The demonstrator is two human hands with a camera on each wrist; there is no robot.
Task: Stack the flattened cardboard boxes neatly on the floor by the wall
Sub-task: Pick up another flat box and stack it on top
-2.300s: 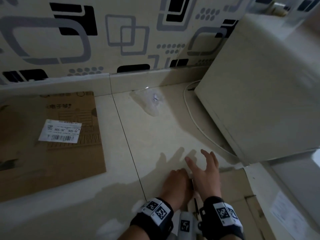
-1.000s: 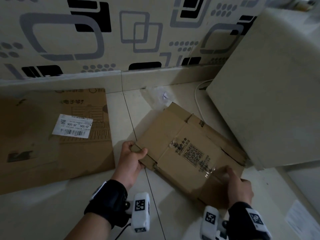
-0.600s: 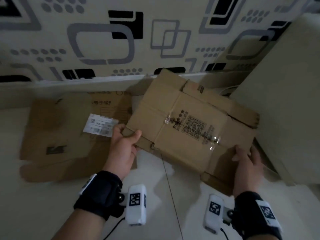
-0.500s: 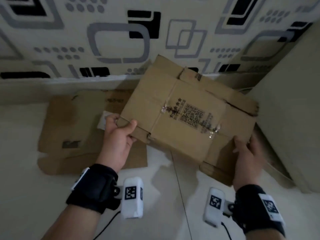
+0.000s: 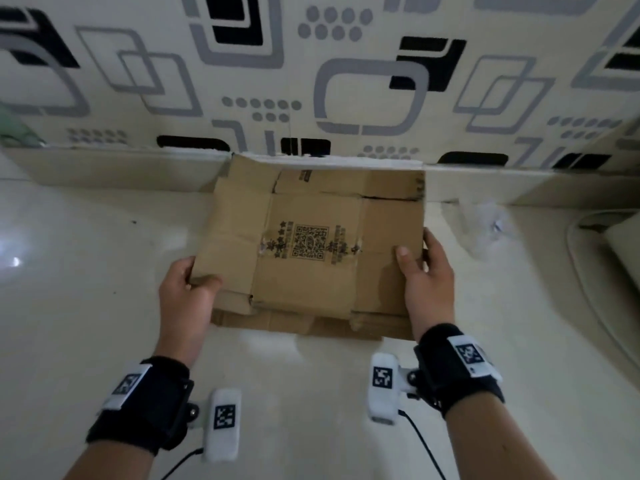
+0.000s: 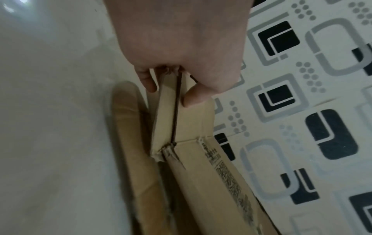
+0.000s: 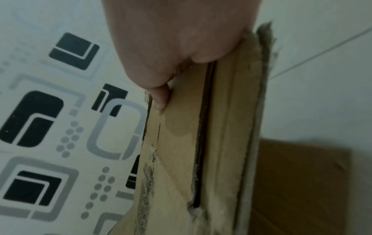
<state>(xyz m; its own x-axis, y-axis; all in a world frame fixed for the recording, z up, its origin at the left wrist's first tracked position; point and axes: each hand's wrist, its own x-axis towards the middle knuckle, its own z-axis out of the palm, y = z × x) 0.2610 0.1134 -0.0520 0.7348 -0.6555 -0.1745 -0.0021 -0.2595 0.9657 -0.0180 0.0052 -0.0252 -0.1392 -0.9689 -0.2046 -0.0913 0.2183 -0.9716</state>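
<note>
The flattened box is showing as brown corrugated cardboard, matt and creased, with black ink print and strips of glossy clear tape catching light across its face. Its cut edges are looking frayed and rough. The floor is gleaming as smooth, glossy pale tile. The wall is appearing as matt printed wallpaper in grey and black shapes. A crumpled piece of clear plastic film is lying shiny on the tile. The wrist straps are looking like black cloth, carrying smooth white plastic housings.
</note>
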